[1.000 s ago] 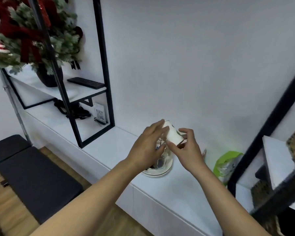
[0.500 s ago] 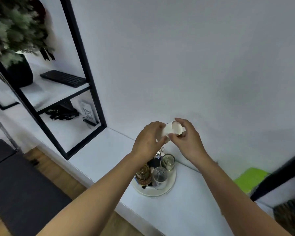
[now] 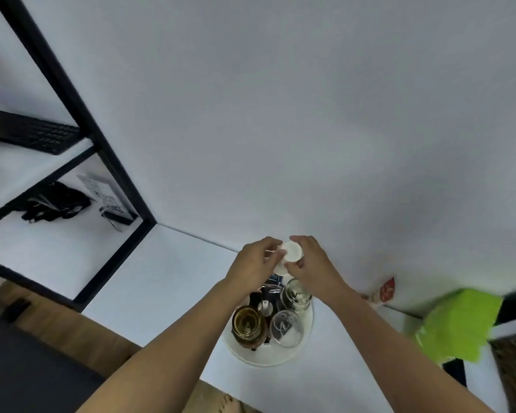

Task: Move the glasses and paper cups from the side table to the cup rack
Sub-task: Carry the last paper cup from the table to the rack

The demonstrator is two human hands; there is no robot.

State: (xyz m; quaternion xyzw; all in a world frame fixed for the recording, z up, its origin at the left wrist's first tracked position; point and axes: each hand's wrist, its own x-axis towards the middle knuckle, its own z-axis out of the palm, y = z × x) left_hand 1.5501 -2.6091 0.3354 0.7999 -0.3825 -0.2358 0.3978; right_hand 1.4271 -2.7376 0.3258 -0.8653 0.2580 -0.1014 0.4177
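Note:
My left hand (image 3: pixel 255 265) and my right hand (image 3: pixel 313 268) both grip white paper cups (image 3: pixel 291 251) above the round white cup rack (image 3: pixel 280 356). The cups look like a small stack being pulled apart; a second rim shows below at the left fingers. On the rack stand an amber glass (image 3: pixel 247 324), a clear glass (image 3: pixel 285 324) and another clear glass (image 3: pixel 297 295) upside down on pegs. The rack rests on a white counter (image 3: pixel 161 281) against the wall.
A black metal shelf frame (image 3: pixel 102 150) stands at the left with a keyboard (image 3: pixel 30 132), a black bundle (image 3: pixel 54 201) and a small sign (image 3: pixel 108 198). A bright green bag (image 3: pixel 456 323) and a red-and-white packet (image 3: pixel 385 290) lie at the right. Wood floor lies below the counter.
The view has swung right and down over the rack. Both hands kept the paper cups and shifted them lower, directly above the rack, with the cup's bottom now facing me.

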